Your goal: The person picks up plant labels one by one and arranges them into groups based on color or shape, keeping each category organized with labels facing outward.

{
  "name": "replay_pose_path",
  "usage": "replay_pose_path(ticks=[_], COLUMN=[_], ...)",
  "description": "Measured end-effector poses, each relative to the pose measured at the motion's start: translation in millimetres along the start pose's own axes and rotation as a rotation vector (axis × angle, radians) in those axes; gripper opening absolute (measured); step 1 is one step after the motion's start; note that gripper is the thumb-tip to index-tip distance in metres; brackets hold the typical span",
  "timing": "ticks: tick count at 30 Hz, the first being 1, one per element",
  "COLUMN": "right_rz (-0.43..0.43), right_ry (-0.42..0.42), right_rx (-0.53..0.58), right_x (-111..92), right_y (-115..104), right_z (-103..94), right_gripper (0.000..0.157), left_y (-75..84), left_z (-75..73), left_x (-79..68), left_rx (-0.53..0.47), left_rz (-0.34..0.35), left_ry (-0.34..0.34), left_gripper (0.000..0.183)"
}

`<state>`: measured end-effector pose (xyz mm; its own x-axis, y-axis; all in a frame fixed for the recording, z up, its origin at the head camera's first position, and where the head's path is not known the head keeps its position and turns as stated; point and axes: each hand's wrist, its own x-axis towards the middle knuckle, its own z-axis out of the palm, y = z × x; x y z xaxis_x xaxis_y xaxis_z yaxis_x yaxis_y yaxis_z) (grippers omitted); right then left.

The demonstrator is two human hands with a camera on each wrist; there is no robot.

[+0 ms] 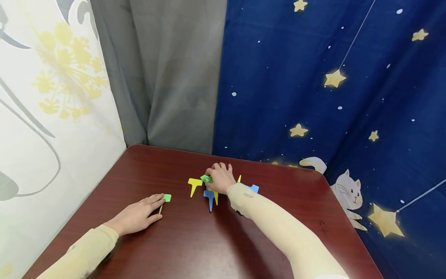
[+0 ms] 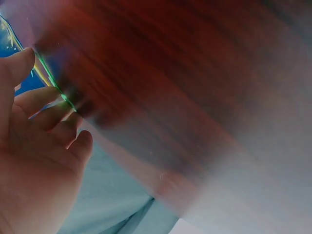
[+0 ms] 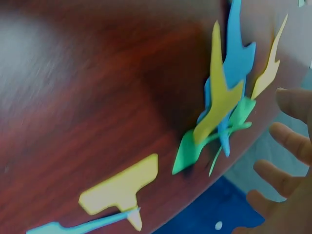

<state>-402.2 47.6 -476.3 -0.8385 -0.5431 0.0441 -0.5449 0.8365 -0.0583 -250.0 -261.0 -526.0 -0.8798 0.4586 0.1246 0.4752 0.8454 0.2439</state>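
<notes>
My left hand [image 1: 139,217] lies low on the table with straight fingers, its fingertips touching a green T-shaped plant label [image 1: 167,198]. In the left wrist view that hand's fingers are loosely bent, with a thin green edge [image 2: 66,98] at the tips. Over a loose pile of similar labels reaches my right hand [image 1: 221,179], fingers spread. The right wrist view shows those fingers [image 3: 280,178] beside the pile, holding nothing visible. Green labels [image 3: 185,152] lie crossed there under a yellow label [image 3: 219,100] and a blue label [image 3: 239,61]. The right thumb is hidden.
A separate yellow label [image 1: 195,182] lies left of the pile, a blue label [image 1: 210,195] in front, and another blue label [image 1: 254,188] beyond the right forearm. The dark red wooden table [image 1: 188,248] ends at grey curtains [image 1: 181,77] and blue star-patterned curtains [image 1: 271,85].
</notes>
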Motion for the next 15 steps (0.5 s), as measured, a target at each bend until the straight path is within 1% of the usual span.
replay_pose_path(ticks=[6,10,15], right_rz=[0.003,0.030,0.059], right_ry=[0.038,0.020,-0.013], right_rx=[0.018,0.025,0.024], right_x=[-3,-7,-13], right_y=[27,45,60], right_z=[-14.0,-16.8,-13.0], right_gripper=[0.032,0.030,0.031], left_y=[-0.7,0.2,1.2], left_z=[-2.3,-4.3,-5.8], left_x=[1.9,1.5,1.6], left_rx=[0.001,0.000,0.010], left_rz=[0.002,0.004,0.017], left_ry=[-0.001,-0.010,0.000], left_gripper=[0.060,0.060,0.059])
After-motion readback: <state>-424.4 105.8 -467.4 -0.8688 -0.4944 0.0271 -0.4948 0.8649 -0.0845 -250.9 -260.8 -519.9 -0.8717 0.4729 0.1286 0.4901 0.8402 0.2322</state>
